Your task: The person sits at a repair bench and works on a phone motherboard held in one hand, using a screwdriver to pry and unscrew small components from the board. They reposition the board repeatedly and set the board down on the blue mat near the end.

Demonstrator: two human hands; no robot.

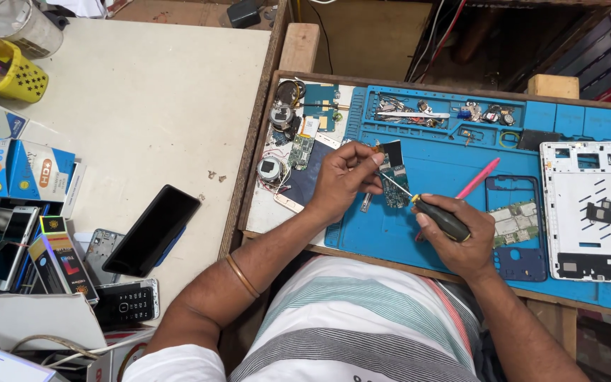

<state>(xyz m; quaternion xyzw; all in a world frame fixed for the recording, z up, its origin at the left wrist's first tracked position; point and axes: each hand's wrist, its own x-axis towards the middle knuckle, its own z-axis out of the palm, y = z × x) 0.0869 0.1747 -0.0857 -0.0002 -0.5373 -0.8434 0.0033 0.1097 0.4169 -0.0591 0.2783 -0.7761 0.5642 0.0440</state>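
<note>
My left hand [343,182] pinches a small green circuit board [394,173] and holds it tilted above the blue work mat [433,152]. My right hand [461,237] grips a black-handled screwdriver [441,218]; its thin shaft points up-left and its tip touches the board. A pink tool [478,178] lies on the mat just behind my right hand. A blue phone frame [512,216] with a green board inside it lies right of that hand.
A white tablet frame [588,201] rests at the mat's right end. Small parts fill the mat's top tray [433,113]. Loose boards and round parts [291,141] lie left of the mat. A black phone [153,230], boxes and a yellow basket [8,71] occupy the white table.
</note>
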